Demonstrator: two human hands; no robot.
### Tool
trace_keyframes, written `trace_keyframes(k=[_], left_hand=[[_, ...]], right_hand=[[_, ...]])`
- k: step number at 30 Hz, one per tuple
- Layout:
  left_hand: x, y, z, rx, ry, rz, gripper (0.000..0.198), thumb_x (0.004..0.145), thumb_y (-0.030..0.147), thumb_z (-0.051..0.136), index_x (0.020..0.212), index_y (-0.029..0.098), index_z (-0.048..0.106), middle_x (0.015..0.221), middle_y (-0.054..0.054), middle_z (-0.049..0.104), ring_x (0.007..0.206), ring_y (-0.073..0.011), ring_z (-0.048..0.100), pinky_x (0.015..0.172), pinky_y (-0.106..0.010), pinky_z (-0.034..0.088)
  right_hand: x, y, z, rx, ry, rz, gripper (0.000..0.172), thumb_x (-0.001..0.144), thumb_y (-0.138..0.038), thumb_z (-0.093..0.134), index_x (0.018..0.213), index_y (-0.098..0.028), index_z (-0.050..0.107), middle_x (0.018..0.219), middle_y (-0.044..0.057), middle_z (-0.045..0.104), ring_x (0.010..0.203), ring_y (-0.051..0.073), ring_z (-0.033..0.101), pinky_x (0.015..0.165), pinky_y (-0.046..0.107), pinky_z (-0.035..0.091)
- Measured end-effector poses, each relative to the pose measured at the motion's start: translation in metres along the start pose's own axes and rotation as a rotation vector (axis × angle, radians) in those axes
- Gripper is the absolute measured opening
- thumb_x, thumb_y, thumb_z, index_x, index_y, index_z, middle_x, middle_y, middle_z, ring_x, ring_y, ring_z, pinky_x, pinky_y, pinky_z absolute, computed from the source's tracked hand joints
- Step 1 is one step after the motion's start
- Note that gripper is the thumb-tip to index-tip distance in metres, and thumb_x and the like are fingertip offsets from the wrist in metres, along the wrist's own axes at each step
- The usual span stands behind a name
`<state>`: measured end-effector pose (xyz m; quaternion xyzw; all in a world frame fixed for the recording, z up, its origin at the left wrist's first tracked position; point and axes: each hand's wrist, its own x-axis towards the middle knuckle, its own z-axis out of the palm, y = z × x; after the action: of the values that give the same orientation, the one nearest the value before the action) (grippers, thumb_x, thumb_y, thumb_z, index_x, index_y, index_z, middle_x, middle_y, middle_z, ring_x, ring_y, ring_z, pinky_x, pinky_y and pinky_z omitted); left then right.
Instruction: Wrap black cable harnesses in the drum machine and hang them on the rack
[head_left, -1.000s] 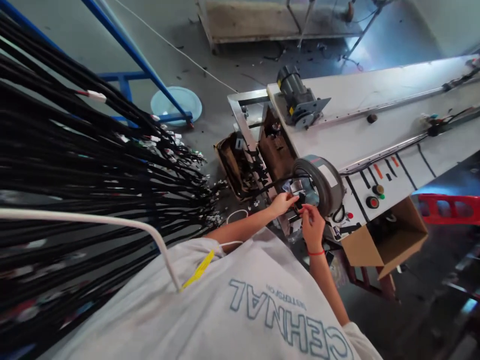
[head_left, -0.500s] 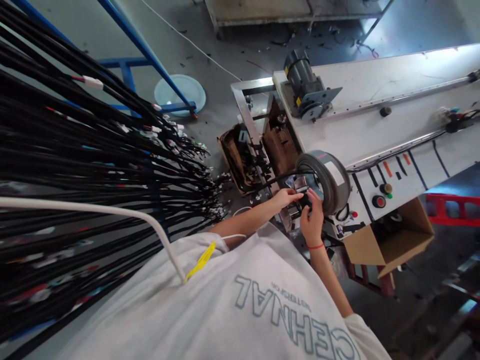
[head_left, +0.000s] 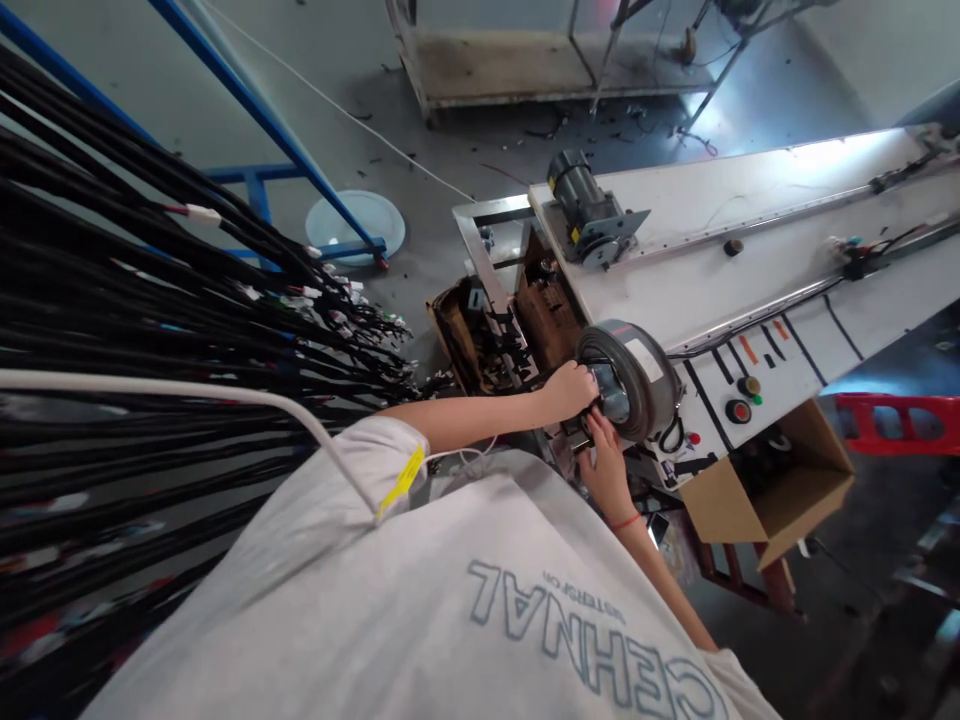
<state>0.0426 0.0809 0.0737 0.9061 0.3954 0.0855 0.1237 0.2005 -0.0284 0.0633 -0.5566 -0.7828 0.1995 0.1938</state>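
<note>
My left hand (head_left: 568,391) is closed in a fist at the end of the bench. A black cable harness (head_left: 534,382) runs into it from the left. Just below, my right hand (head_left: 606,468) has its fingertips against a dark piece under my left fist. That piece is too small and too covered to name. Right beside both hands stands a large roll of dark grey strip material (head_left: 651,400) with a white label (head_left: 643,360); my left knuckles overlap its near edge.
A long white bench (head_left: 675,220) carries a motor (head_left: 589,200), rails and a red button (head_left: 738,411). Black harnesses (head_left: 187,330) hang on a blue rack (head_left: 255,195) at left. An open cardboard box (head_left: 727,500) is at right, near a red plastic stool (head_left: 892,420).
My left hand has turned from a fingertip pinch to a fist and moved against the roll. My right hand has shifted lower and left. The whole view has shifted slightly.
</note>
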Motion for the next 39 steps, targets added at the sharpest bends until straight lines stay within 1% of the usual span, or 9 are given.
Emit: trace_keyframes(k=[7,11,15,18,21,24,28,33,39], left_hand=[[0.029,-0.027,0.011,-0.105,-0.13,0.256,0.028,0.093,0.027,0.054,0.076,0.014,0.072,0.075,-0.01,0.071,0.074,-0.022,0.062,0.061,-0.031,0.037],[0.025,-0.047,0.011,-0.314,-0.081,0.359,0.035,0.098,0.022,0.041,0.074,0.017,0.066,0.077,-0.006,0.07,0.073,-0.017,0.061,0.063,-0.029,0.039],[0.005,-0.051,0.003,-0.258,-0.039,0.409,0.028,0.094,0.024,0.048,0.072,0.017,0.064,0.076,-0.009,0.067,0.074,-0.0211,0.057,0.069,-0.034,0.039],[-0.016,-0.069,-0.009,-0.361,0.047,0.403,0.026,0.095,0.028,0.046,0.085,0.017,0.067,0.084,-0.009,0.067,0.084,-0.0216,0.057,0.08,-0.035,0.041],[-0.041,-0.099,-0.007,-0.53,0.232,0.024,0.04,0.101,0.03,0.03,0.102,0.019,0.068,0.1,-0.008,0.066,0.098,-0.0202,0.056,0.092,-0.036,0.04],[-0.06,-0.109,0.017,-0.489,0.222,-0.33,0.038,0.1,0.031,0.035,0.095,0.018,0.07,0.115,-0.01,0.063,0.114,-0.0242,0.049,0.102,-0.044,0.036],[-0.068,-0.076,0.044,-0.477,0.178,-0.35,0.022,0.092,0.033,0.055,0.091,0.016,0.069,0.124,-0.01,0.06,0.125,-0.029,0.041,0.107,-0.051,0.028],[-0.066,-0.029,0.044,-0.849,0.187,-0.298,0.033,0.101,0.035,0.036,0.091,0.016,0.061,0.086,-0.003,0.066,0.082,-0.0171,0.06,0.077,-0.027,0.046],[-0.065,-0.009,0.045,-0.685,0.091,-0.33,0.028,0.101,0.035,0.039,0.097,0.015,0.059,0.085,-0.007,0.068,0.08,-0.0205,0.066,0.072,-0.027,0.047]], right_hand=[[-0.032,-0.014,-0.03,0.352,0.177,0.16,0.029,0.089,-0.018,0.044,0.112,-0.022,0.061,0.12,0.011,0.061,0.115,0.024,0.056,0.098,0.045,0.046],[-0.001,-0.019,-0.013,0.771,0.138,0.48,0.027,0.088,-0.039,0.053,0.108,-0.021,0.057,0.1,0.008,0.066,0.079,0.02,0.067,0.072,0.037,0.055],[0.045,-0.024,0.007,1.13,0.081,0.774,0.04,0.075,-0.057,0.066,0.092,-0.022,0.055,0.08,0.003,0.064,0.061,0.018,0.064,0.051,0.029,0.05],[0.06,-0.026,0.007,1.206,0.1,0.712,0.04,0.065,-0.054,0.075,0.075,-0.022,0.054,0.068,-0.002,0.059,0.057,0.014,0.057,0.054,0.027,0.049],[0.051,-0.021,-0.006,1.115,0.126,0.659,0.038,0.068,-0.054,0.074,0.074,-0.021,0.055,0.064,-0.003,0.057,0.054,0.011,0.051,0.053,0.024,0.044],[0.036,-0.013,-0.018,0.91,0.052,0.707,0.044,0.075,-0.061,0.067,0.067,-0.02,0.052,0.055,-0.004,0.05,0.045,0.009,0.04,0.044,0.024,0.032],[0.035,-0.011,-0.027,0.669,0.024,0.651,0.053,0.078,-0.069,0.058,0.059,-0.02,0.048,0.05,-0.005,0.043,0.046,0.01,0.036,0.045,0.025,0.027],[0.062,-0.022,-0.026,0.42,0.06,0.372,0.05,0.087,-0.062,0.051,0.059,-0.021,0.048,0.056,-0.003,0.047,0.057,0.013,0.044,0.055,0.026,0.035],[0.098,-0.009,-0.006,0.027,0.016,-0.073,0.05,0.1,-0.046,0.027,0.083,-0.022,0.068,0.092,0.006,0.068,0.101,0.022,0.055,0.094,0.039,0.037]])
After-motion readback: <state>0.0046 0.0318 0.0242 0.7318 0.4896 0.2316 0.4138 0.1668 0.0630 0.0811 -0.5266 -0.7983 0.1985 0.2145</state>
